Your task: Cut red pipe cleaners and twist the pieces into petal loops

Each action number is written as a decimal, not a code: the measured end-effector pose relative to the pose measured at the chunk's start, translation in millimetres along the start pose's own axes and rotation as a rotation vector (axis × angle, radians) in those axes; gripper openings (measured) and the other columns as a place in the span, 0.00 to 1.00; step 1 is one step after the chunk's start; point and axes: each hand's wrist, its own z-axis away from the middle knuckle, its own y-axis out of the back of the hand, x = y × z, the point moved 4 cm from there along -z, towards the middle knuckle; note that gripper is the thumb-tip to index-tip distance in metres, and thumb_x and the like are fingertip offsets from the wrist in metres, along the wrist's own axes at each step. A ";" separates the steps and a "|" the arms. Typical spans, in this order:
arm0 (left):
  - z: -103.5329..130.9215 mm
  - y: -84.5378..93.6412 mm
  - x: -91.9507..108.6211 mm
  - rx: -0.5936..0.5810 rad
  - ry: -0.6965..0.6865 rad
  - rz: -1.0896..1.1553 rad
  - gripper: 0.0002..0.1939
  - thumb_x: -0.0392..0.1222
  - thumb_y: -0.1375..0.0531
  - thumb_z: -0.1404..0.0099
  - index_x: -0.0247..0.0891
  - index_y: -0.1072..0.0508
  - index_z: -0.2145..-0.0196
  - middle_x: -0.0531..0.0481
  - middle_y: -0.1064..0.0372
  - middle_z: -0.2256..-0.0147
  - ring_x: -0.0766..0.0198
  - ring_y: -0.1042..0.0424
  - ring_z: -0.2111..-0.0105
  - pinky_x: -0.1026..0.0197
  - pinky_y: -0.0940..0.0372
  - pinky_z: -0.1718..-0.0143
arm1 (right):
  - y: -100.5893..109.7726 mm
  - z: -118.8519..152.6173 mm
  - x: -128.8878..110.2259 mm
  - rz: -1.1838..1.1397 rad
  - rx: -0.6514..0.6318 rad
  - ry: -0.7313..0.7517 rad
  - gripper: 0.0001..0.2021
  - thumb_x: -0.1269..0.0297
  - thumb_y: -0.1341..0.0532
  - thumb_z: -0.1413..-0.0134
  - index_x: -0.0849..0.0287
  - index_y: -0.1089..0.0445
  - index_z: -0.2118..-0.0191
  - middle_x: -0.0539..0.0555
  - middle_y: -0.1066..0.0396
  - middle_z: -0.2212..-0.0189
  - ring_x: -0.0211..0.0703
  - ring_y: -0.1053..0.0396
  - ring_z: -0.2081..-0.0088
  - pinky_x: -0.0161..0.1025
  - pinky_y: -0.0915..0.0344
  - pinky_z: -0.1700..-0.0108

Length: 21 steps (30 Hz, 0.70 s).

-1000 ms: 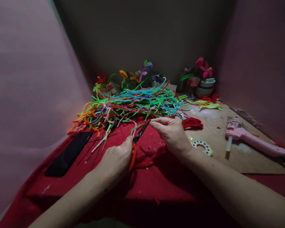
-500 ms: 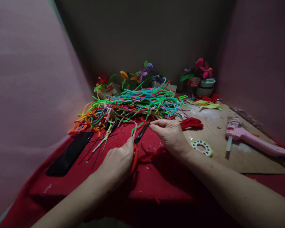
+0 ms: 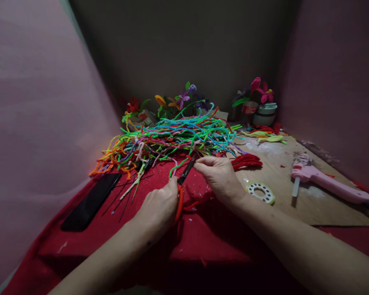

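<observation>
My left hand (image 3: pixel 162 201) is closed round the orange-red handles of a pair of scissors (image 3: pixel 187 170), whose dark blades point up and away to the right. Close to the blade tips, my right hand (image 3: pixel 219 176) is pinched shut; what lies between its thumb and finger is too small to make out. A red fuzzy strand (image 3: pixel 195 205) lies below that hand on the red cloth (image 3: pixel 160 241). Just past the blades are a green pipe cleaner (image 3: pixel 178 167) and a large heap of multicoloured pipe cleaners (image 3: pixel 178 133).
A black phone (image 3: pixel 91 200) and thin dark wires (image 3: pixel 123 205) lie left. On the board at right are a tape roll (image 3: pixel 260 192), red fuzzy loops (image 3: pixel 247 161) and a pink glue gun (image 3: pixel 329 180). Fuzzy flowers (image 3: pixel 184 98) and a lidded jar (image 3: pixel 264 114) stand behind.
My left hand and the scissors have shifted slightly to the right, closer to my right hand. My right hand stays pinched in nearly the same place.
</observation>
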 end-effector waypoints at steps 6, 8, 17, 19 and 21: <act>-6.7 15.5 -15.8 0.129 0.086 0.121 0.10 0.37 0.53 0.38 0.32 0.39 0.59 0.42 0.30 0.73 0.54 0.28 0.72 0.59 0.39 0.72 | -6.8 2.5 5.2 -0.016 -0.064 -0.040 0.08 0.64 0.40 0.58 0.63 0.28 0.76 0.45 0.43 0.85 0.30 0.52 0.82 0.32 0.53 0.79; -9.9 23.5 -24.3 0.205 0.100 0.288 0.08 0.39 0.51 0.39 0.34 0.38 0.63 0.45 0.32 0.75 0.58 0.29 0.75 0.61 0.39 0.74 | -7.4 2.1 5.8 -0.084 -0.073 -0.072 0.08 0.63 0.39 0.58 0.63 0.29 0.74 0.43 0.46 0.87 0.28 0.55 0.84 0.32 0.56 0.81; -27.6 27.2 -23.5 0.314 0.113 1.680 0.23 0.39 0.36 0.52 0.32 0.36 0.59 0.57 0.36 0.79 0.73 0.38 0.84 0.69 0.42 0.81 | -18.9 7.6 4.6 -0.356 -0.297 -0.255 0.11 0.59 0.39 0.57 0.63 0.30 0.70 0.39 0.55 0.91 0.26 0.61 0.88 0.30 0.65 0.85; -28.2 30.8 -17.7 0.358 0.086 1.697 0.23 0.38 0.36 0.53 0.32 0.36 0.59 0.56 0.34 0.78 0.72 0.35 0.83 0.68 0.40 0.79 | -19.9 9.3 6.0 -0.347 -0.321 -0.290 0.09 0.61 0.39 0.57 0.62 0.31 0.72 0.39 0.55 0.91 0.26 0.62 0.88 0.30 0.65 0.85; -27.3 36.8 -14.0 0.387 0.072 1.649 0.23 0.36 0.36 0.52 0.32 0.36 0.58 0.55 0.33 0.77 0.69 0.33 0.81 0.67 0.38 0.78 | -20.2 10.4 6.7 -0.333 -0.351 -0.307 0.06 0.64 0.39 0.57 0.62 0.32 0.76 0.39 0.55 0.91 0.27 0.61 0.88 0.30 0.64 0.85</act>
